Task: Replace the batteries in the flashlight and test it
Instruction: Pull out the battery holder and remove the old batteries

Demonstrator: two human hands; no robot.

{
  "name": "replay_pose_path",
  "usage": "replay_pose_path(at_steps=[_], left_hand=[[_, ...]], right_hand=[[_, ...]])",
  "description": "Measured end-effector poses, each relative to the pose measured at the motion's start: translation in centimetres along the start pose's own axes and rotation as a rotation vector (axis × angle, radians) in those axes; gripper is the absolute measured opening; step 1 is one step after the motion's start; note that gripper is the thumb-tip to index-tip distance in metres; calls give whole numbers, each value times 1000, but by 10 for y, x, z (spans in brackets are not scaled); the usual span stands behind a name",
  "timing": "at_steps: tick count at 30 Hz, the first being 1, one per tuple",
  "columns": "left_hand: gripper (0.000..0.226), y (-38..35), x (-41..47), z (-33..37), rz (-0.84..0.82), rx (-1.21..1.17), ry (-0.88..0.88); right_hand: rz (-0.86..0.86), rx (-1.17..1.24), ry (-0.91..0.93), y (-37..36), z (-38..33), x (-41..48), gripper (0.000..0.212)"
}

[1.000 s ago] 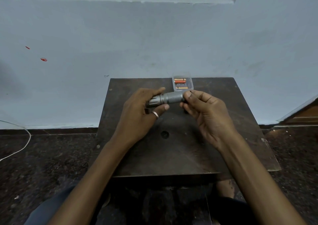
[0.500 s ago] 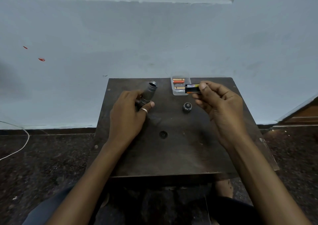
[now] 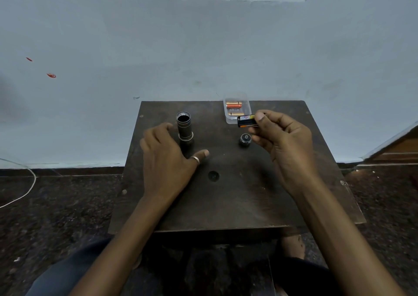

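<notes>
**Battery (image 3: 245,120) out, flashlight (image 3: 184,126) parked**

Left hand (image 3: 167,162) has let go, fingers spread beside the flashlight, now standing open end up. Right hand (image 3: 287,142) pinches the black battery, just beside the box (image 3: 228,119) of fresh ones; tail cap (image 3: 245,139) lies right below that pinch. Swap's next, I'd say.

A second ago both hands gripped the closed flashlight at the frame's centre. Now the flashlight body (image 3: 185,126) is left of centre, its open end toward the top of the frame, and the left hand (image 3: 167,160) has loosened its fingers from it. The tail cap (image 3: 245,139) lies on the table (image 3: 226,205), and the right hand (image 3: 287,142) pinches a black battery (image 3: 246,120) just above it.
</notes>
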State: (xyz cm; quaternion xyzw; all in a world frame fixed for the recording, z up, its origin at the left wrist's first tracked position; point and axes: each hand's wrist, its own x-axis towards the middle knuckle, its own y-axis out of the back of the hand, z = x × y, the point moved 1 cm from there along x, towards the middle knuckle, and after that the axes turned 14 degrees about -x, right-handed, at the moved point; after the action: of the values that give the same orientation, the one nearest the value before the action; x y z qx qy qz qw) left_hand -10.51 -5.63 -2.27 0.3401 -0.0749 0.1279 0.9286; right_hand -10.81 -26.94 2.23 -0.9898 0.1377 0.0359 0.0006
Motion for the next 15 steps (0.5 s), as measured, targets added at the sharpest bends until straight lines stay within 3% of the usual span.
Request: replay_pose_path(at_steps=[3,8,11,13,15], left_hand=[[82,-2,-17,3,57,85,-30],[25,-6,-30,22,21,-47,-144],[13,-16,-26,29,-77,-222,-217],[10,-23,-21,35,-179,-472,-38],[15,-28,-16,45,-299,-757,274]], right_hand=[[1,-15,-1,-1,1,-1,20],[-13,-40,-6,0,2,-2,23],[-30,-79,-26,1,5,-2,27],[-42,-105,-39,1,8,-2,31],[-56,-126,-44,0,10,-2,33]])
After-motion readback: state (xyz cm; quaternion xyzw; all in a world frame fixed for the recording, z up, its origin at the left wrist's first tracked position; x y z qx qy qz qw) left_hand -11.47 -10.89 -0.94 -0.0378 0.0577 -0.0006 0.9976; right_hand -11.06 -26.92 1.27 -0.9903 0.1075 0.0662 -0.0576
